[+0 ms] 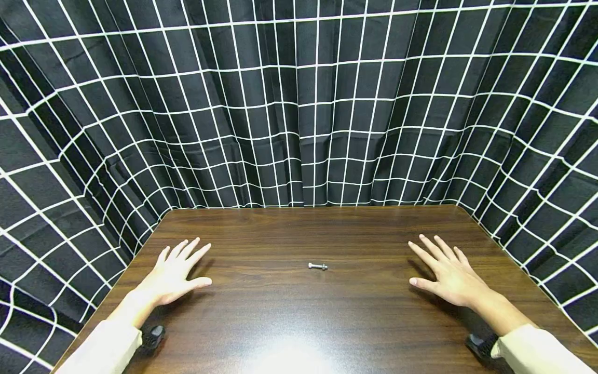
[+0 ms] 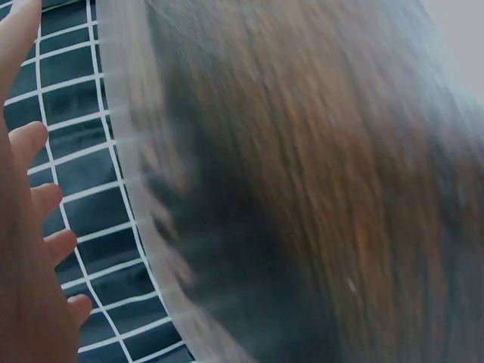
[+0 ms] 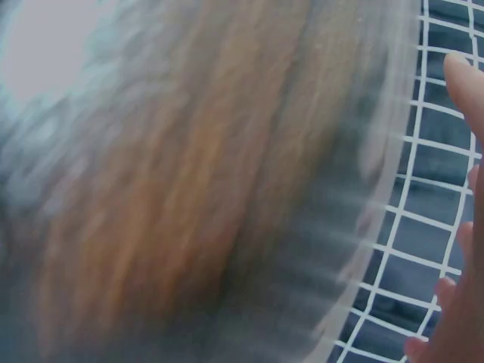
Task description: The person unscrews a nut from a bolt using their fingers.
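A small silver bolt [image 1: 317, 266] with a nut near its right end lies on its side at the middle of the wooden table [image 1: 280, 306]. To its left, my left hand [image 1: 173, 275] hovers palm down over the tabletop, fingers spread and holding nothing. On the other side my right hand [image 1: 450, 275] is held the same way, apart from the bolt. In the left wrist view the left hand [image 2: 30, 227] shows at the left edge. The right hand [image 3: 457, 265] appears at the right edge of the right wrist view. Neither wrist view shows the bolt.
A black curtain [image 1: 308, 114] with a white grid surrounds the table's back and sides. Light glares off the table's front middle. Dark straps [image 1: 153, 336] sit at the wrists below pale sleeves [image 1: 105, 348].
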The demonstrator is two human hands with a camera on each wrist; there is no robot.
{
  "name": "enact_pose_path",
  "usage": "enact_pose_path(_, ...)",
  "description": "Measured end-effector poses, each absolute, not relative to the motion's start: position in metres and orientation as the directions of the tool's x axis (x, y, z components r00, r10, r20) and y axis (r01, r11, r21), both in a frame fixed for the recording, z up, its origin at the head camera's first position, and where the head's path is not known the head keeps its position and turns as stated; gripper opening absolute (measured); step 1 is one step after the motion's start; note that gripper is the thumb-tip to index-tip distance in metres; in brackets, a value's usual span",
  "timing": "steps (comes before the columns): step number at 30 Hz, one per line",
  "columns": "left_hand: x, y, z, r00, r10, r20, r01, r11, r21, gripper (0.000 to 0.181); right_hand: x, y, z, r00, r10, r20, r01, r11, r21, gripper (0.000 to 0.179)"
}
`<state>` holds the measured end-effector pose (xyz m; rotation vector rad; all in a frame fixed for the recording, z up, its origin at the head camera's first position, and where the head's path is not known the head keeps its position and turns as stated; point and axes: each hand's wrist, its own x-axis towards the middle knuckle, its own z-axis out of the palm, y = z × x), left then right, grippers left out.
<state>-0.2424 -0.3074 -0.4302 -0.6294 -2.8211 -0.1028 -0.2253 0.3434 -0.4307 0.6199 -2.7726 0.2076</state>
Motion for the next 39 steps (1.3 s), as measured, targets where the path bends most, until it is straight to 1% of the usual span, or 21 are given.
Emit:
enact_pose_path(5,-0.245,-0.299,-0.428,-0.849,0.446,0.284,0.471,0.882,0.019,0.082,-0.230,0.337,-0.430,-0.849,-0.416,0.325,-0.466,0.880,-0.094,0.081)
enact_pose_path(10,-0.248,-0.290,-0.427,-0.790,0.505,0.348,0.540,0.841,0.005,0.080,-0.234,0.331,-0.430,-0.846,-0.421,0.328,-0.477,0.872,-0.111,0.078)
enact_pose_path(17,-0.250,-0.271,-0.424,-0.719,0.564,0.406,0.630,0.775,0.041,0.076,-0.236,0.321,-0.429,-0.833,-0.441,0.333,-0.502,0.857,-0.120,0.077)
enact_pose_path(19,-0.249,-0.266,-0.423,-0.711,0.569,0.413,0.643,0.764,0.055,0.076,-0.236,0.318,-0.429,-0.826,-0.446,0.345,-0.511,0.850,-0.125,0.077)
enact_pose_path(27,-0.246,-0.247,-0.426,-0.725,0.579,0.373,0.668,0.724,0.173,0.077,-0.239,0.306,-0.429,-0.783,-0.478,0.398,-0.560,0.821,-0.114,0.074)
enact_pose_path(33,-0.243,-0.237,-0.428,-0.749,0.571,0.337,0.652,0.727,0.217,0.072,-0.241,0.297,-0.428,-0.751,-0.500,0.430,-0.591,0.801,-0.100,0.072)
enact_pose_path(39,-0.239,-0.227,-0.429,-0.769,0.562,0.305,0.636,0.722,0.273,0.071,-0.243,0.289,-0.430,-0.743,-0.508,0.435,-0.602,0.792,-0.103,0.072)
